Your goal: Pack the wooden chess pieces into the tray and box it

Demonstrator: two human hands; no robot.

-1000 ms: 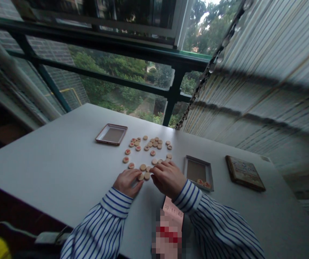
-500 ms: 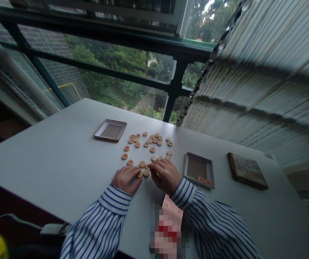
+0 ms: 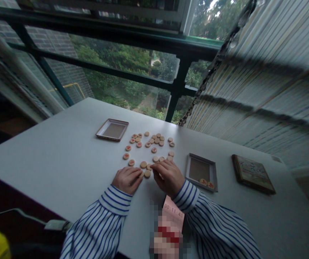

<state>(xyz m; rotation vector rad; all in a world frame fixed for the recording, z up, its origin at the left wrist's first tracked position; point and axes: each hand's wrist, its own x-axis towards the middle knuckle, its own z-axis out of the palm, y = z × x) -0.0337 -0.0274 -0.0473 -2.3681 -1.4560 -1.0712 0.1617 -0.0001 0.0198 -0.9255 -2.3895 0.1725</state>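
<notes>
Round wooden Chinese chess pieces lie spread over the white table, some with red or dark characters up, others showing plain faces. My left hand rests on the table with thumb and fingers closed around the edge of a plain piece, which they partly cover. Across from it, my right hand is bent, its fingertips on another plain piece. Two more plain pieces, one farther back and one nearer, sit between the hands. Part of the row behind my right hand is hidden.
An open shallow tray with two red-marked pieces stands right of my right hand. Farther right lies a decorated box. Another shallow tray or lid is at the back left. A pink phone screen shows a timer below my right wrist.
The whole view has shifted slightly. My left fingers now cover more of their piece, and my right fingertips have drawn a little to the right, uncovering more of theirs.
</notes>
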